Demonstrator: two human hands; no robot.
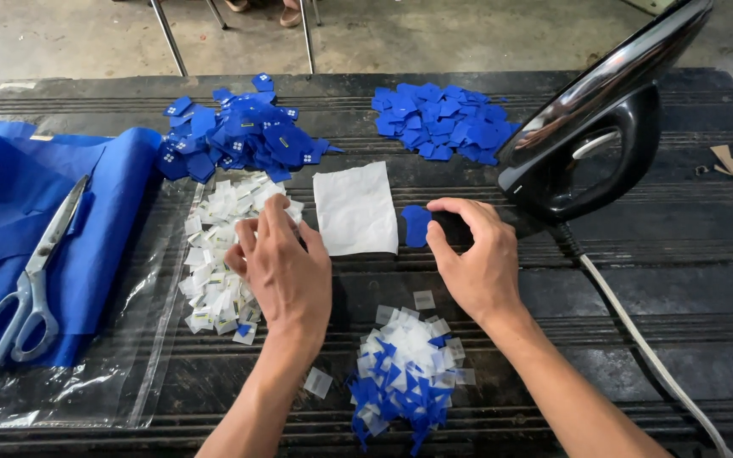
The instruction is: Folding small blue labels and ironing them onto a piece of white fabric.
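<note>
My left hand (pixel 280 267) rests over a heap of small white labels (pixel 218 254) lying on a clear plastic sheet, fingers curled down onto them; what it grips is hidden. My right hand (pixel 472 254) pinches a small blue fabric piece (pixel 416 225) against the dark table, just right of a white cloth square (pixel 355 209). A black clothes iron (pixel 600 127) stands upright on its heel close behind my right hand. Near my wrists lies a mixed pile of blue and white scraps (pixel 405 373).
Two piles of blue fabric pieces lie at the back: one with labels (pixel 239 136), one plain (pixel 443 119). Blue cloth (pixel 19 220) with grey scissors (pixel 27 288) covers the left. The iron's white cord (pixel 646 339) runs to the lower right. Chair legs (pixel 167 34) stand beyond the table.
</note>
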